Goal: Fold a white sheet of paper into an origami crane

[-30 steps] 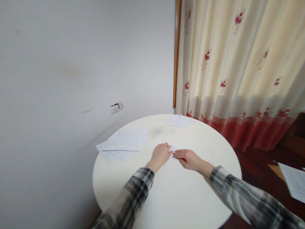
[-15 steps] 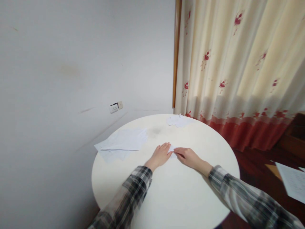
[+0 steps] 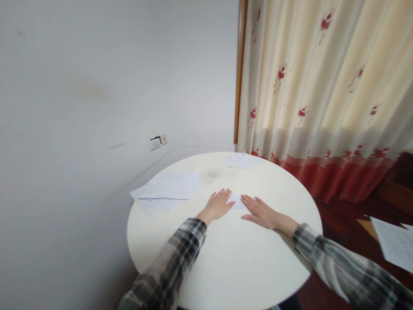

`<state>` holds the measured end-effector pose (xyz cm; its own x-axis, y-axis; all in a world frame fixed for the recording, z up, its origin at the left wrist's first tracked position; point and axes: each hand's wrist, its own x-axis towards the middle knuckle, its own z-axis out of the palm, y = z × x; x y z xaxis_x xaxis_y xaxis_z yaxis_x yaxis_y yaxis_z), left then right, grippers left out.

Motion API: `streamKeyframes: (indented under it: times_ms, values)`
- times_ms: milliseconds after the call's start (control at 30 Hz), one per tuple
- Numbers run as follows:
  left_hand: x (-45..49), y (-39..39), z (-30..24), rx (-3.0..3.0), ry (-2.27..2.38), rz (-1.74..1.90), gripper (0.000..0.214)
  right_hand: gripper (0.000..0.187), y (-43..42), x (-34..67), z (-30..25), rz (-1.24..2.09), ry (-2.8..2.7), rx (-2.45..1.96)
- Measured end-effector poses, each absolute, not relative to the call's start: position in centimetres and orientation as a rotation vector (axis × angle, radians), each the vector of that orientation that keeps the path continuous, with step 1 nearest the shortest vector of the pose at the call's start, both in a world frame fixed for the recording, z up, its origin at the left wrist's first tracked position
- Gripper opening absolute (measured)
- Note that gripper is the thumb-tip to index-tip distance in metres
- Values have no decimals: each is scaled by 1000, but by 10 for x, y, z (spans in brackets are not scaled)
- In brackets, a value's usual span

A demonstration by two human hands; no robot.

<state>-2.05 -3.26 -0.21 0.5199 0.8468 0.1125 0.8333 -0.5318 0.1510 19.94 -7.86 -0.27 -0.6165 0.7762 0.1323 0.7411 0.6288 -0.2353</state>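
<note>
Both of my hands lie flat on a round white table (image 3: 226, 267). My left hand (image 3: 217, 203) rests palm down with fingers stretched out, its fingertips on the left edge of a small folded white paper (image 3: 236, 201). My right hand (image 3: 260, 211) is also flat and open, fingers pointing toward the paper's right side and covering part of it. Most of the paper is hidden under my hands. Both sleeves are plaid.
A loose stack of white sheets (image 3: 167, 189) lies at the table's left rim. More small papers (image 3: 240, 160) sit at the far edge near a cream curtain with red flowers (image 3: 322, 94). A white wall with a socket (image 3: 157, 142) is on the left. Printed sheets (image 3: 392, 243) lie at right.
My right hand has gone from a pinch on the paper's edge to lying flat with fingers spread. My left hand stays flat on the paper. The view shifted slightly.
</note>
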Motion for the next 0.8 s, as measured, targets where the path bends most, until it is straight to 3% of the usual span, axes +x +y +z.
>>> streamKeyframes:
  times_ms: [200, 433, 800]
  values:
    - [-15, -30, 1, 2641, 1534, 264, 74, 76, -60, 197, 0, 234, -2535, -1475]
    - [-13, -28, 2, 2627, 1578, 318, 74, 52, -20, 190, 1, 288, -2354, -1623]
    - [-9, -35, 10, 2629, 1585, 310, 69, 42, -34, 143, 8, -153, -2137, -1802]
